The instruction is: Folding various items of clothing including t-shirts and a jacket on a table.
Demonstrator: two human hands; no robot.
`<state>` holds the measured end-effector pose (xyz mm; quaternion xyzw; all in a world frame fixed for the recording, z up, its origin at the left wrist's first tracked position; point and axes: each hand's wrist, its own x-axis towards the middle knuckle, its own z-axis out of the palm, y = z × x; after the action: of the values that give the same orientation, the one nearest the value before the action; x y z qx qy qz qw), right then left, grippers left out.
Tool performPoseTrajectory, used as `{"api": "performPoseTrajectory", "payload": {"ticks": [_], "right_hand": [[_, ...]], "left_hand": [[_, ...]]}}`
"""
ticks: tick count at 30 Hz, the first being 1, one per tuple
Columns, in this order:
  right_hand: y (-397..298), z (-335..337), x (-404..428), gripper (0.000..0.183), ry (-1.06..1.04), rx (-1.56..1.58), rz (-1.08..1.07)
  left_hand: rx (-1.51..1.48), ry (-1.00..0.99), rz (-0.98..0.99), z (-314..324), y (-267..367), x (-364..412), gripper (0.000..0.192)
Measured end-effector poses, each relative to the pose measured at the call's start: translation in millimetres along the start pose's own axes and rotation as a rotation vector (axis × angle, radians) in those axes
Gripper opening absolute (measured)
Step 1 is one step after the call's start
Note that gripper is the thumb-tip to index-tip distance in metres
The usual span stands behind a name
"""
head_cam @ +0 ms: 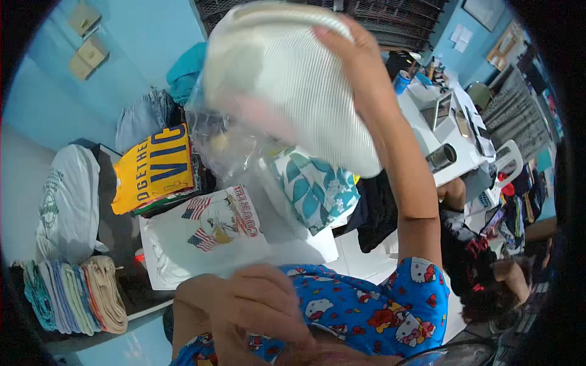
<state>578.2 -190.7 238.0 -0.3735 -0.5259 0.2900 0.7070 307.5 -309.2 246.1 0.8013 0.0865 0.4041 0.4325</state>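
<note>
My right hand (350, 43) is raised, gripping the upper right edge of a white ribbed fabric item (297, 82). It looks like a cushion or a thick folded cloth; motion blur leaves that unsettled. Low in front of my body is my left hand (265, 297), blurred, its fingers apparently curled; whether it holds anything cannot be seen. Beneath the raised item lie a clear plastic bag (224, 146) and a folded teal-and-white leaf-print cloth (316, 192). Nearer to me, a folded white T-shirt (206, 228) with flags and an eagle printed on it rests on a white surface.
To the left are a yellow printed shirt (155, 169) on a clothes stack, folded denim (144, 114), a filled white bag (68, 196) and a row of folded cloths (73, 293). At right stand a white table (423, 128) with a dark tumbler (442, 156), and a person (476, 274).
</note>
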Motion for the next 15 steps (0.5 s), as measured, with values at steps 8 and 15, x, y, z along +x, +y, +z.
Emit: {"api": "performPoseTrajectory", "payload": {"ticks": [8, 15], "right_hand": [[91, -56, 114, 0.03, 0.349, -0.054, -0.013], [251, -14, 131, 0.033, 0.418, -0.941, -0.37]], "left_hand": [[-0.797, -0.289, -0.065, 19, -59, 41, 0.024], [-0.868, -0.285, -0.046, 26, -91, 74, 0.02]]}}
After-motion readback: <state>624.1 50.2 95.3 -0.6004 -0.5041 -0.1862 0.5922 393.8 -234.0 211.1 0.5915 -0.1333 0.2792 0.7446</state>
